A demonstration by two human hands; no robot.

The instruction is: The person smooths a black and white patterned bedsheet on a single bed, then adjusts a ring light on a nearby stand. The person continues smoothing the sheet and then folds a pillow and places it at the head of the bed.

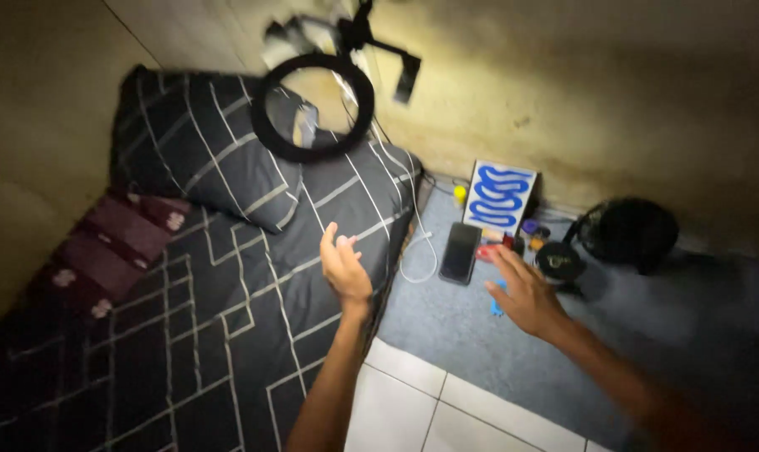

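Note:
My left hand [344, 269] hovers with fingers loosely spread over the right edge of a dark mattress [229, 335] covered in a grey sheet with white line pattern. It holds nothing. My right hand [526, 295] reaches out flat, fingers apart, above the blue-grey mat [480, 351], just right of a black phone [461, 253] lying face up. A small blue object [497, 306] shows under this hand. Small red, purple and yellow items [513, 238] lie just beyond its fingertips.
A black ring light [314, 107] on a stand rises over a matching pillow [204, 146]. A maroon patterned cloth [112, 251] lies at left. A white-and-blue wavy patterned board [500, 197] leans on the wall. A small black fan [626, 233], white cable [420, 251] and white floor tiles [421, 410] are nearby.

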